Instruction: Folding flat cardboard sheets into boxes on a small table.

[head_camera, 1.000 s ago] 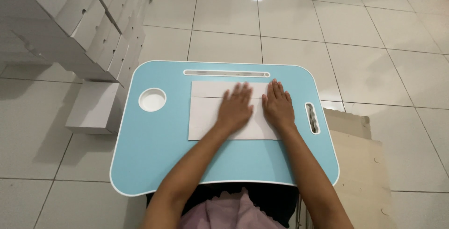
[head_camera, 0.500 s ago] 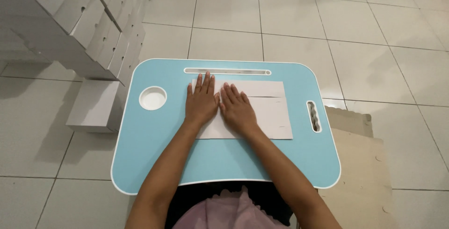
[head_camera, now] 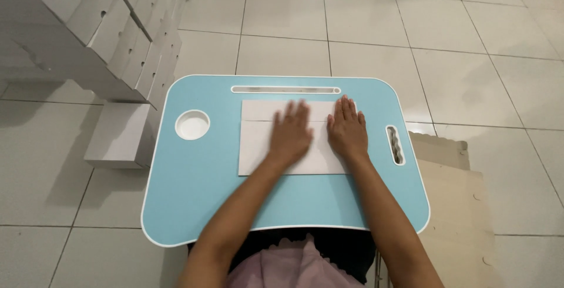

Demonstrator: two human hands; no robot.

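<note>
A flat white cardboard sheet (head_camera: 258, 141) with a fold line across it lies on a light blue lap table (head_camera: 194, 194). My left hand (head_camera: 291, 132) presses flat on the middle of the sheet, fingers apart, slightly blurred. My right hand (head_camera: 348, 129) lies flat on the sheet's right end, fingers together and pointing away from me. Neither hand holds anything.
The table has a round white cup recess (head_camera: 192, 124) at left, a long slot (head_camera: 286, 90) along the far edge and a handle cutout (head_camera: 395, 145) at right. Stacked white folded boxes (head_camera: 111, 35) stand at left. Brown cardboard sheets (head_camera: 458, 206) lie on the tiled floor at right.
Both hands slid rightward along the sheet from its left part; the right hand now rests at the right end, the left hand at the middle.
</note>
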